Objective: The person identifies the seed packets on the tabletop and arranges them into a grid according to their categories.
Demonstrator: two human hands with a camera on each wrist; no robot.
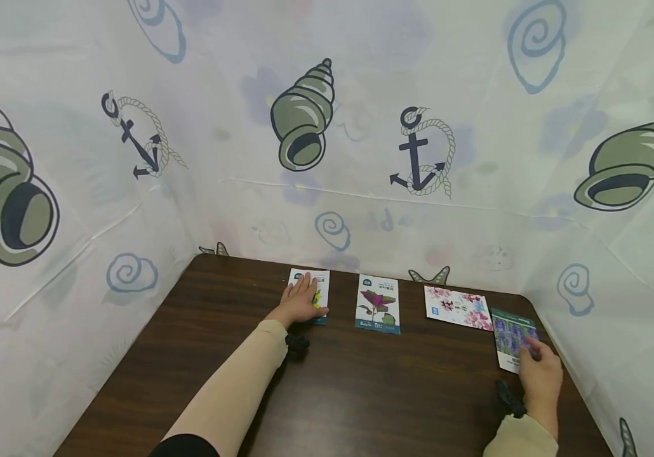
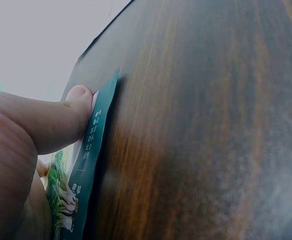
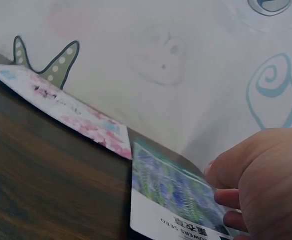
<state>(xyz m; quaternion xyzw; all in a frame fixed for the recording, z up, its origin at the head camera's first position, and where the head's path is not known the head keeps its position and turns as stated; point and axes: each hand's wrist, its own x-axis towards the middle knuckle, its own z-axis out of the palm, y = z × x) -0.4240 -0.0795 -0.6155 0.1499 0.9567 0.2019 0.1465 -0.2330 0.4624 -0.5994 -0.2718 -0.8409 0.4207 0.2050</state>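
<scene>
My left hand (image 1: 300,301) lies with spread fingers across a white and green seed packet (image 1: 321,279) with yellow flowers at the back of the table. In the left wrist view its thumb (image 2: 71,117) lies along the packet's teal edge, and that edge stands slightly off the wood. On the right, my right hand (image 1: 541,368) holds the near right side of a purple-flower seed packet (image 1: 508,336) between curled fingers and thumb. Its printing reads upside down in the right wrist view, and the hand covers one corner.
Between the hands lie a white packet with a magenta flower (image 1: 377,304) and a pink-blossom packet (image 1: 458,308) turned sideways. The blossom packet's corner meets the purple-flower packet. A patterned cloth (image 1: 361,158) hangs around the back and sides of the dark wooden table (image 1: 373,393).
</scene>
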